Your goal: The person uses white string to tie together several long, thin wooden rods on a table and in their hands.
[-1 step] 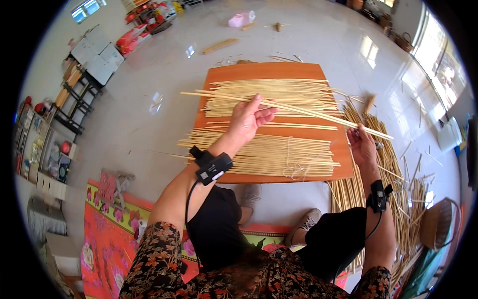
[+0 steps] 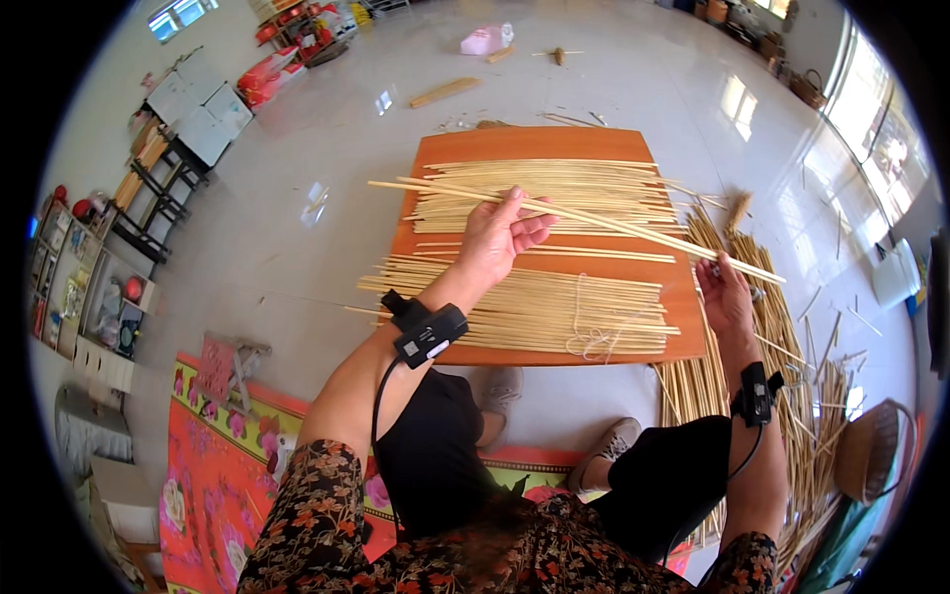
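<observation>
Straw-coloured sticks (image 2: 554,302) lie grouped on the table (image 2: 534,144); left hand (image 2: 498,234) and right hand (image 2: 727,297) pinch a stick pair (image 2: 633,231) above it (not yet laid down); loose stalks (image 2: 695,391) remain on the floor (image 2: 327,129).

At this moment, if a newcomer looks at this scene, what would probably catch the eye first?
Probably the long pale sticks held slantwise between the left hand and the right hand, above the orange-brown table. Next may come the far sticks and the near sticks lying across that table. At the lower left, the bright red floral mat also draws attention.
</observation>
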Action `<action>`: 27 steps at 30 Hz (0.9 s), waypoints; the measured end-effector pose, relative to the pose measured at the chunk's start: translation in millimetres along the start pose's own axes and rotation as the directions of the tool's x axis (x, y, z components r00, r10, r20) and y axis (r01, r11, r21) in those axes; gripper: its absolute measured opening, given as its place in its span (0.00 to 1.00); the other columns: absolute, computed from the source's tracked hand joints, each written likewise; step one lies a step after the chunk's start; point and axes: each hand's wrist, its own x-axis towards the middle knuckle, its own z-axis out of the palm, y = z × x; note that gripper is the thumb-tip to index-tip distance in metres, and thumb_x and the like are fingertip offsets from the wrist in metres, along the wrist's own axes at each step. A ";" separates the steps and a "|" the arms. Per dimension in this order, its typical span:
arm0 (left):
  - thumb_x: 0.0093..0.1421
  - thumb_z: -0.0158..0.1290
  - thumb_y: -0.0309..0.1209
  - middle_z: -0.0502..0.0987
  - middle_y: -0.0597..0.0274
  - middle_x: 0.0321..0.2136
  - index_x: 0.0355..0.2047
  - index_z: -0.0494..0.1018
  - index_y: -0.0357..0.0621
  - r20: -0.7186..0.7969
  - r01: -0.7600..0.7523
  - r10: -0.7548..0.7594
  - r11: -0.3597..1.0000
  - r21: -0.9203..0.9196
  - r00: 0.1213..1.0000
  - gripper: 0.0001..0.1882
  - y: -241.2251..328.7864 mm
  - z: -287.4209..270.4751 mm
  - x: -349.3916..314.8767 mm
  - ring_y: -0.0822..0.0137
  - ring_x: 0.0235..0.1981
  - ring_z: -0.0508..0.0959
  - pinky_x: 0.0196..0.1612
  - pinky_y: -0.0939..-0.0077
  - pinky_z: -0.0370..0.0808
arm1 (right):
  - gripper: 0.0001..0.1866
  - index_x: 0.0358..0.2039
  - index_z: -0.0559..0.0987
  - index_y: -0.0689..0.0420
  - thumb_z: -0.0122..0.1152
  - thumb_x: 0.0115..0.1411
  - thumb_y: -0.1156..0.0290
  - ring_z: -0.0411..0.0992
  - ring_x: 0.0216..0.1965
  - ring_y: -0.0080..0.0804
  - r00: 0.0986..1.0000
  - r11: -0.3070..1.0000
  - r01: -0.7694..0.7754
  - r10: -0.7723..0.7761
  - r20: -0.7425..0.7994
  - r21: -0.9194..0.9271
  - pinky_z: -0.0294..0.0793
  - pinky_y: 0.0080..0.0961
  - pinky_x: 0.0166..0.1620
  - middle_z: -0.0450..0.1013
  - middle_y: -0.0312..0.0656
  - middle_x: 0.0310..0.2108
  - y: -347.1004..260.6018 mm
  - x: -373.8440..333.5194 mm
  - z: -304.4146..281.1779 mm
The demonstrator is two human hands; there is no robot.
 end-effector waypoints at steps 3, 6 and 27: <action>0.65 0.48 0.38 0.78 0.51 0.40 0.37 0.72 0.41 -0.029 -0.034 0.036 0.997 0.066 0.999 0.12 7.2 -6.3 -5.8 0.58 0.40 0.81 0.36 0.75 0.82 | 0.09 0.40 0.76 0.62 0.57 0.62 0.70 0.76 0.37 0.31 1.000 1.000 -0.008 0.007 -0.008 -0.021 0.81 0.28 0.45 0.75 0.41 0.35 0.8 -3.3 3.6; 0.66 0.48 0.38 0.78 0.50 0.42 0.37 0.72 0.41 -0.030 -0.053 0.056 0.995 0.079 0.998 0.12 11.7 -9.3 -7.6 0.58 0.40 0.81 0.36 0.74 0.82 | 0.09 0.40 0.76 0.61 0.57 0.62 0.70 0.76 0.37 0.30 0.999 0.999 -0.042 0.042 -0.010 -0.017 0.81 0.28 0.45 0.75 0.41 0.35 -1.5 -1.9 2.8; 0.66 0.48 0.35 0.77 0.45 0.41 0.38 0.73 0.42 0.041 -0.123 0.120 0.989 0.084 0.992 0.10 5.0 -19.1 5.3 0.53 0.40 0.80 0.36 0.72 0.83 | 0.06 0.34 0.74 0.60 0.56 0.63 0.71 0.75 0.35 0.33 0.995 0.996 -0.058 0.063 -0.075 0.068 0.80 0.30 0.45 0.73 0.41 0.31 -6.2 -7.1 21.4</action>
